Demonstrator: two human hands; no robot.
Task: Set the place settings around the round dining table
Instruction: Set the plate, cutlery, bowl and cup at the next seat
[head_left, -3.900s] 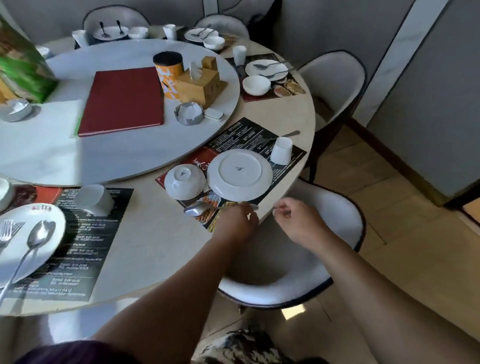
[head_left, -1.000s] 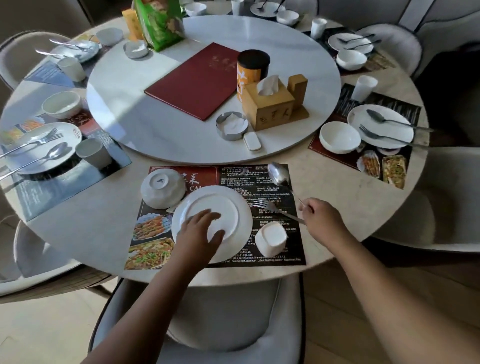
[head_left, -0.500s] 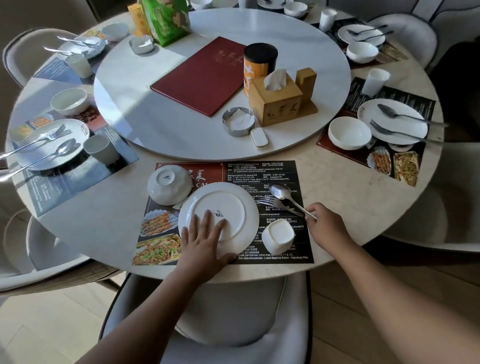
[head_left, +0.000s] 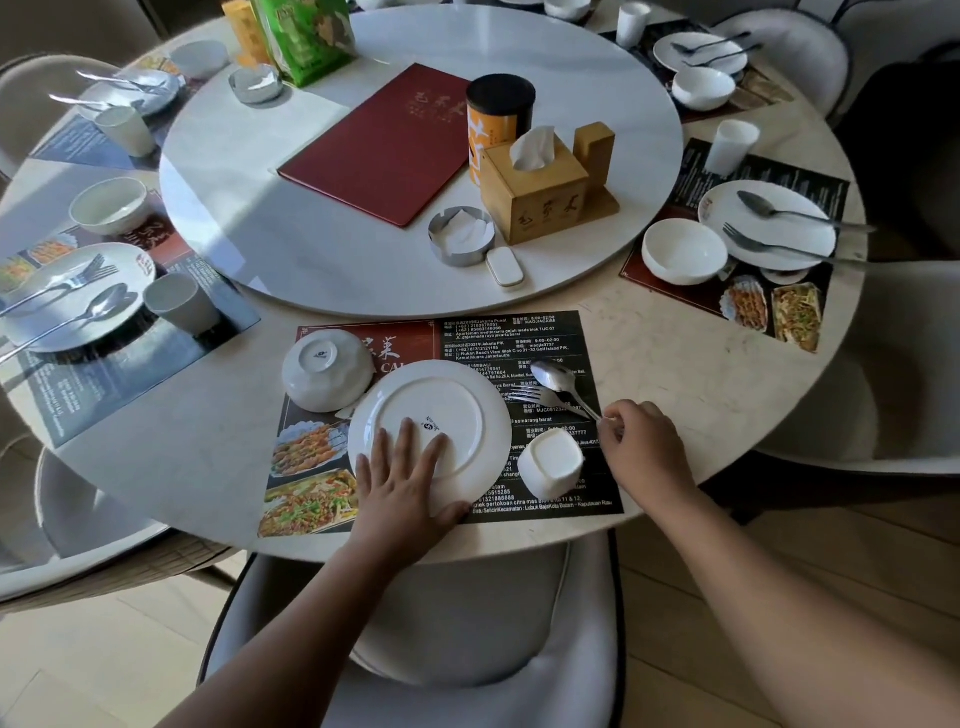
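On the black menu placemat at the table's near edge lies a white plate, upside down. My left hand lies on it, fingers spread over its base and thumb hooked at the near rim. A white bowl sits upside down at the plate's upper left. An overturned white cup stands at its lower right. My right hand pinches the handle ends of a spoon and a fork, which rest on the mat right of the plate.
A white turntable carries a red menu, a wooden tissue box, a tin and an ashtray. Set places lie at the left and right. A grey chair stands below the table edge.
The spoon and fork came down onto the mat right of the plate, still in my right hand. My left hand slid toward the plate's near rim.
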